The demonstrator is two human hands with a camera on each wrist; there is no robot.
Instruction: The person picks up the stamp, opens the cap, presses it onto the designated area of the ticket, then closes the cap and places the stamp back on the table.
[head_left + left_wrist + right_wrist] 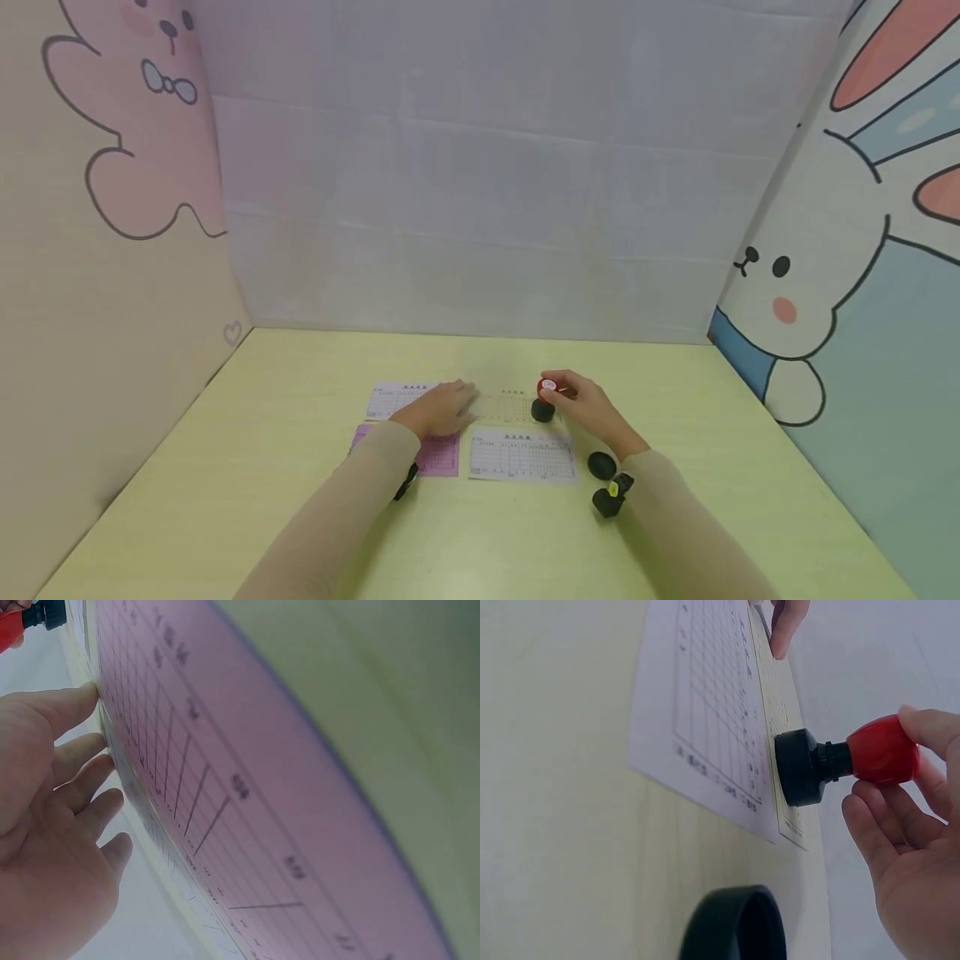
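Observation:
My right hand (592, 408) holds a stamp (885, 754) by its rounded red handle, thumb on one side and fingers on the other. The stamp's black round base stands at the right end of a yellow printed form (501, 407), in the back row of papers. With fingers spread, my left hand (441, 408) rests at the left edge of that yellow form. Under the left forearm lies a purple form (247, 772), partly hidden. A white form (522, 456) lies in front of the yellow one, and another white form (393, 400) is left of it.
A black round cap (602, 466) lies on the table (480, 542) to the right of the papers, close to the right wrist. Light walls with cartoon animals enclose the table at left and right, with a plain white sheet (480, 183) behind.

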